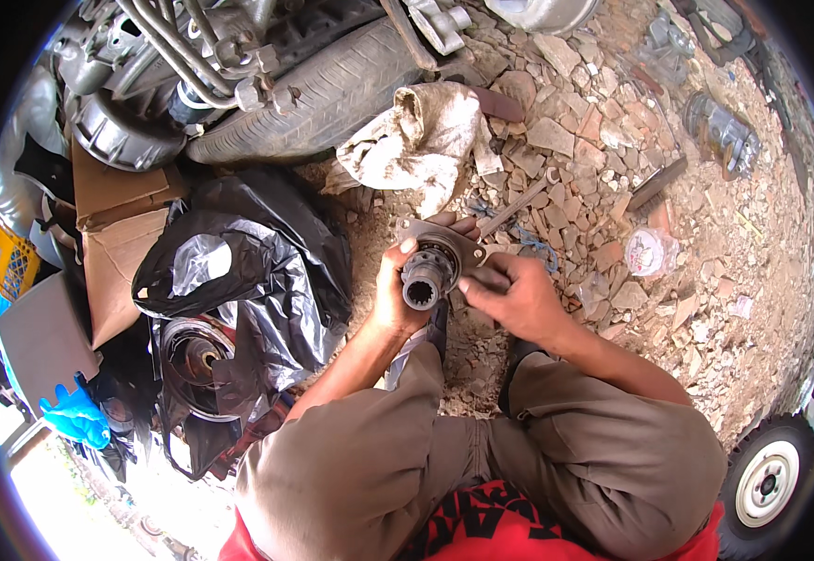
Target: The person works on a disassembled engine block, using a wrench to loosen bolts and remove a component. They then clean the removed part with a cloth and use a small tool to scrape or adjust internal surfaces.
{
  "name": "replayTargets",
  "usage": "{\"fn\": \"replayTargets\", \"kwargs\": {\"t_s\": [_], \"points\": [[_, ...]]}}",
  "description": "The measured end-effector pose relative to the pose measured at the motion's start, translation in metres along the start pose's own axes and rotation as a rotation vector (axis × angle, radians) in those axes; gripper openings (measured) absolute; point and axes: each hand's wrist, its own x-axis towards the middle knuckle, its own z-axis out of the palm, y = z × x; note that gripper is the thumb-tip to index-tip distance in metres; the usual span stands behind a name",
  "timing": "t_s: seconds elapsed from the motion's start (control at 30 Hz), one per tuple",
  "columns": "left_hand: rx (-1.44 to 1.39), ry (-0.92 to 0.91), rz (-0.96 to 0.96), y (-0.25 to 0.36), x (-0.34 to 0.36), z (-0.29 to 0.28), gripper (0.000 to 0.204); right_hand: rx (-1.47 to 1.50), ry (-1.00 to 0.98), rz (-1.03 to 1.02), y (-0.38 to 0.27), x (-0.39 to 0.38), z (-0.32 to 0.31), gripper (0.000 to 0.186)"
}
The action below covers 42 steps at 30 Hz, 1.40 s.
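Between my knees I hold a metal flanged shaft housing, with a hollow splined shaft end pointing toward me and a flat flange plate with bolt holes behind it. My left hand is wrapped around its left side, thumb up by the flange. On the other side, my right hand has its thumb and bent fingers at the lower right edge of the flange. Whether the right fingers grip it or only touch it is hard to see. The part's far side is hidden behind the flange.
Broken brick and stone rubble covers the ground. A dirty cloth lies ahead, before a worn tire and engine parts. At left are a black plastic bag, a cardboard box and blue gloves. A wheel stands lower right.
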Motion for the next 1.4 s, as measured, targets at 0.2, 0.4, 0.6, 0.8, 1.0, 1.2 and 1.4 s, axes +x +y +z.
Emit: {"fn": "replayTargets", "kwargs": {"t_s": [0.2,0.4,0.6,0.8,1.0,1.2,1.4], "points": [[-0.107,0.088,0.001,-0.005,0.008,0.005,0.071,0.216,-0.033,0.028,0.000,0.001,0.010,0.036],[-0.103,0.110,0.072,-0.008,0.012,0.004,0.069,0.277,-0.051,0.019,0.007,0.004,0.017,0.025],[-0.118,0.087,0.162,-0.007,0.015,0.007,0.077,0.344,-0.081,0.276,0.000,0.013,0.003,0.023],[-0.069,0.176,0.188,-0.002,0.018,0.009,0.075,0.250,-0.013,-0.023,0.006,0.013,0.012,0.025],[-0.099,0.221,0.171,-0.003,0.016,0.003,0.076,0.137,0.079,-0.164,0.010,0.020,0.018,0.027],[-0.139,0.229,0.221,-0.004,0.020,0.000,0.067,0.299,0.066,-0.036,-0.003,0.018,0.007,0.020],[-0.108,0.242,0.180,-0.011,0.019,-0.002,0.077,0.011,0.056,-0.088,0.001,0.015,0.027,0.023]]}}
